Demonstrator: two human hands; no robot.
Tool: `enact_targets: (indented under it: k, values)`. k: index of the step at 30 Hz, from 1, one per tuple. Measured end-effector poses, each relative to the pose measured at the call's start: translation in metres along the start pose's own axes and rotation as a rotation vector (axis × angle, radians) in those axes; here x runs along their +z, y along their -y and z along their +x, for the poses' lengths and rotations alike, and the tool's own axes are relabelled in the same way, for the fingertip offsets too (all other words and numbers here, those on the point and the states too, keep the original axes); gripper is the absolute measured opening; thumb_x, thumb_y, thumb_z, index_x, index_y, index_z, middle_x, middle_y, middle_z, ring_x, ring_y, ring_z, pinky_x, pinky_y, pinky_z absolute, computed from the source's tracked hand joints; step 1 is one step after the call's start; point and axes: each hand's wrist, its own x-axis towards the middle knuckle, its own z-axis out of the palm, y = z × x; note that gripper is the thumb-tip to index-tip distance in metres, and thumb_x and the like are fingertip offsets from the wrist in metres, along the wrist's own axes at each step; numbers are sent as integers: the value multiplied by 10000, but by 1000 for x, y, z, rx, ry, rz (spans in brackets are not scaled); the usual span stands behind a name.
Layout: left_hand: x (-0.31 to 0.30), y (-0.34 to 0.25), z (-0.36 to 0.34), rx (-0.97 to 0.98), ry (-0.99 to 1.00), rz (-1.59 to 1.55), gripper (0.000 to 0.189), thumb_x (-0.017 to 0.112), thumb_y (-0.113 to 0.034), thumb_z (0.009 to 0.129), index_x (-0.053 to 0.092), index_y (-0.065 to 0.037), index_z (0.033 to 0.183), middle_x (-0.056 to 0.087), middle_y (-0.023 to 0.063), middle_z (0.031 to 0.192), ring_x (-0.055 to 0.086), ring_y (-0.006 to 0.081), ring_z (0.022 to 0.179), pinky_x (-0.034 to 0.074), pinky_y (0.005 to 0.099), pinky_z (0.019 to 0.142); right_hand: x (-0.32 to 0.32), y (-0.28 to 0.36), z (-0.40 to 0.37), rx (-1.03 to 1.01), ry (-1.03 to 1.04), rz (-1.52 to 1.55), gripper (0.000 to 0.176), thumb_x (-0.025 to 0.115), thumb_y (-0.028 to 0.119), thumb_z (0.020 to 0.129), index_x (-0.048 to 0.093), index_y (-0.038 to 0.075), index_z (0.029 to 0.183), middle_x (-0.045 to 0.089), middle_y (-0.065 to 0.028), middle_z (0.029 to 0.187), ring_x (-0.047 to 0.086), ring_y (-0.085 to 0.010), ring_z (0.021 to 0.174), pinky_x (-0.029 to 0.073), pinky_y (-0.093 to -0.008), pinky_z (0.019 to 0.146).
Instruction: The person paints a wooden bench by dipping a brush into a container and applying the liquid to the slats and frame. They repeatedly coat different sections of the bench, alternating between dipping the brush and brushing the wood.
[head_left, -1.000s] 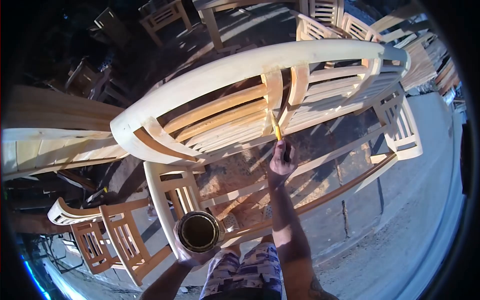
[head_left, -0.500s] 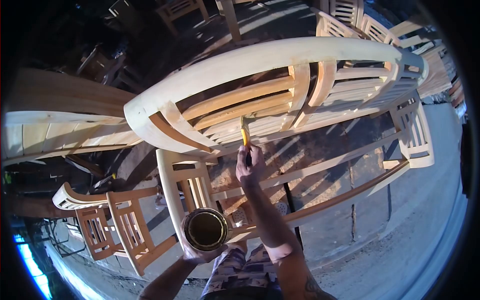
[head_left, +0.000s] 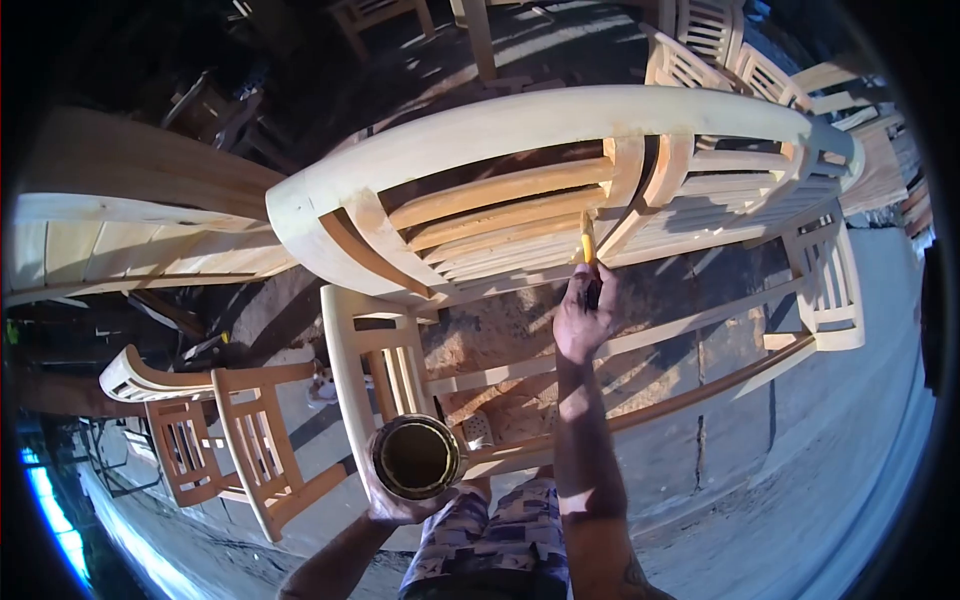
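Observation:
A pale wooden bench frame (head_left: 500,118) with a curved, slatted back fills the middle of the view. My right hand (head_left: 584,312) is closed around a yellow-handled paintbrush (head_left: 587,243). The bristles are right at the back slats (head_left: 515,215), near the inner upright on their right. Low in front of me, my left hand (head_left: 400,505) holds an open paint can (head_left: 415,457) by its side and base. Dark liquid shows inside the can, and its rim is stained. Part of my left fingers is hidden behind the can.
To the left stand a smaller wooden chair frame (head_left: 235,435) and a large planked wooden piece (head_left: 120,245). More slatted chairs (head_left: 705,60) are at the back right. The bench's slatted armrest (head_left: 825,270) rises on the right, above a concrete floor (head_left: 780,450).
My right hand has moved right with the paintbrush, from the left-middle of the slats toward the inner upright. The can stays in my left hand at nearly the same spot.

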Motion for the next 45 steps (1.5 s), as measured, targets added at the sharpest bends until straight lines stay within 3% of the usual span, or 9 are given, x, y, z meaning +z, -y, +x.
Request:
enact_targets:
  k: [4, 8, 17, 21, 25, 29, 33, 39, 45]
  values:
    - [3, -7, 5, 66, -56, 20, 962, 1004, -256, 607, 513, -27, 1402, 677, 137, 1291, 689, 248, 1168, 566, 422, 1021, 31, 41, -35, -155, 347, -253, 235, 737, 67, 864, 651, 61, 1083, 642, -170, 964, 651, -372, 878, 551, -493, 775]
    - [-3, 9, -4, 70, -39, 35, 1018, 1014, -285, 615, 467, -24, 1433, 677, 140, 1282, 689, 252, 1178, 561, 424, 1035, 45, 86, -63, -131, 723, -78, 261, 748, 105, 829, 621, 75, 1054, 656, -167, 901, 669, -395, 849, 562, -505, 756]
    - [-10, 12, -8, 77, -43, 119, 1078, 1014, -320, 649, 408, 12, 1477, 632, 180, 1348, 679, 277, 1211, 571, 435, 1038, 51, 66, -30, -74, 670, -41, 215, 744, 63, 810, 654, 109, 1000, 698, -155, 896, 699, -359, 754, 565, -466, 655]
    - [-7, 25, -9, 15, -20, 68, 1160, 983, -410, 636, 358, 66, 1490, 599, 232, 1377, 645, 353, 1252, 510, 458, 1097, 59, 73, -42, -183, 824, 79, 150, 712, 2, 813, 660, 83, 928, 657, -135, 825, 652, -326, 719, 537, -409, 652]
    - [-7, 36, -13, 87, -59, 75, 1151, 968, -416, 643, 359, 81, 1484, 602, 244, 1379, 650, 373, 1247, 501, 466, 1108, 53, 60, -32, -275, 613, -77, 146, 729, 53, 841, 666, 108, 961, 643, -142, 823, 670, -343, 725, 546, -450, 630]
    - [-8, 34, -1, 72, -6, 128, 1197, 976, -424, 644, 312, 76, 1506, 607, 236, 1372, 653, 357, 1246, 505, 457, 1102, 42, 67, -49, -302, 959, 140, 135, 728, 45, 877, 682, 106, 989, 650, -133, 827, 662, -322, 684, 542, -424, 591]
    - [-7, 36, -2, 48, -2, 76, 1250, 1001, -436, 627, 276, 58, 1518, 598, 227, 1381, 647, 339, 1254, 508, 456, 1095, 33, 34, -40, -328, 638, 48, 171, 725, 34, 867, 697, 92, 1025, 675, -96, 831, 654, -312, 686, 547, -415, 605]
    - [0, 38, 2, 21, 18, 47, 1239, 1022, -413, 613, 284, 36, 1502, 586, 208, 1379, 646, 320, 1249, 518, 457, 1077, 21, 32, -87, -391, 790, 149, 207, 717, 1, 867, 744, 65, 1061, 699, -131, 869, 685, -301, 783, 578, -402, 689]
    - [3, 45, 0, -50, 62, 28, 1202, 1024, -390, 611, 305, 18, 1484, 593, 192, 1353, 649, 301, 1238, 526, 446, 1066, 8, 20, -87, -286, 568, 86, 240, 703, -41, 878, 738, 74, 1085, 699, -128, 889, 683, -293, 763, 567, -385, 660]
